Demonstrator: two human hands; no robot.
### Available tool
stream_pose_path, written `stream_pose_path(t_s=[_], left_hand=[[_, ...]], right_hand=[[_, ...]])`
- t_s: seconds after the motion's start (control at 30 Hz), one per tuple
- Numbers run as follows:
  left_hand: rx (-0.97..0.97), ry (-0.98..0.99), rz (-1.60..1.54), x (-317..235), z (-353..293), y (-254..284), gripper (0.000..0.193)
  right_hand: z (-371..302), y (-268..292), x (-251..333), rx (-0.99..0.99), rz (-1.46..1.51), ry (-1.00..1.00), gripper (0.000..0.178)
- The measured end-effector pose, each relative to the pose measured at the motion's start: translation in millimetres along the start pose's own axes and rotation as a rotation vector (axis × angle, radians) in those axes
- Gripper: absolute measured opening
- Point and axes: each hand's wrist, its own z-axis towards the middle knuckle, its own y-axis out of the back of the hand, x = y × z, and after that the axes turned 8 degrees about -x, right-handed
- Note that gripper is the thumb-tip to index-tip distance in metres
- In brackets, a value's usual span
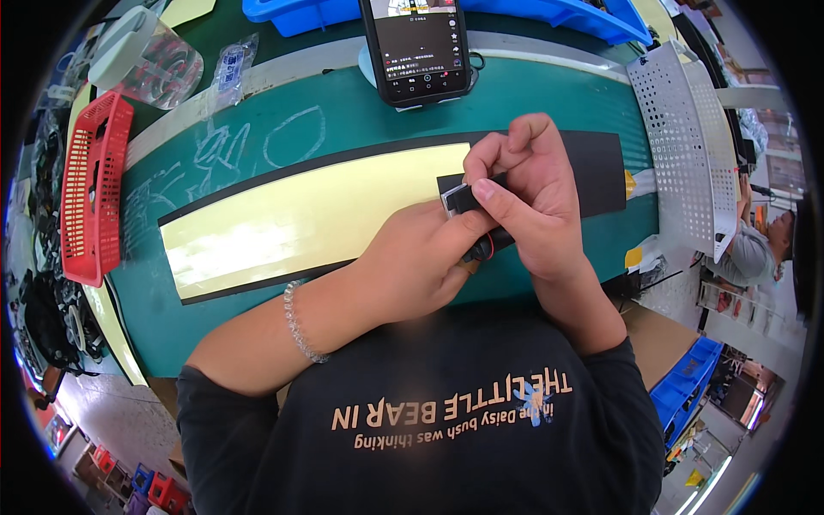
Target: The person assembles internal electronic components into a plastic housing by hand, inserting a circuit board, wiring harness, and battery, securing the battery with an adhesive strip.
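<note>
Both my hands meet over the right part of a long black strip of sheet [592, 172], which has a glossy pale-yellow sheet [292, 215] on it. My left hand [421, 257] is closed round a small black piece with a silver, squared metal edge [451, 202], which looks like a buckle on a strap. Thumb and fingers of my right hand [536, 197] pinch together at the end of this piece, other fingers curled. Below the hands shows a dark rounded part with a thin red line [482, 247]; my fingers hide most of it.
A phone [418, 51] stands at the back of the green table mat [515, 94]. Red basket [90, 189] and lidded clear jug [154, 64] are left; a white perforated basket [678, 146] is right. Blue trays [549, 13] line the back. Another person [755, 245] is far right.
</note>
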Motion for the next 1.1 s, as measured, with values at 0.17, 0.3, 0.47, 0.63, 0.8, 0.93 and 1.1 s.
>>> stream_pose_path(t_s=[0.17, 0.3, 0.47, 0.63, 0.8, 0.93, 1.1], left_hand=[[0.027, 0.002, 0.008, -0.2, 0.7, 1.0, 0.040], [0.048, -0.024, -0.002, 0.0, 0.5, 1.5, 0.039], [0.040, -0.061, 0.048, -1.3, -0.1, 0.3, 0.037], [0.018, -0.102, 0.011, 1.8, 0.2, -2.6, 0.033], [0.005, -0.124, 0.031, -0.4, 1.2, -3.2, 0.029], [0.026, -0.106, 0.020, 0.2, 1.2, -1.8, 0.031], [0.001, -0.135, -0.016, 2.6, 2.0, -1.7, 0.042]], right_hand=[[0.3, 0.6, 1.5, 0.001, -0.011, -0.003, 0.035], [0.2, -0.1, 2.3, -0.004, -0.039, -0.016, 0.035], [-1.0, 3.3, 8.3, -0.014, -0.238, 0.000, 0.029], [6.4, 5.3, 24.2, 0.126, -0.627, -0.012, 0.012], [7.9, 12.2, 16.3, 0.244, -0.384, -0.034, 0.010], [8.7, 14.1, 16.3, 0.294, -0.411, 0.045, 0.007], [7.3, 15.6, 14.0, 0.273, -0.351, 0.034, 0.008]])
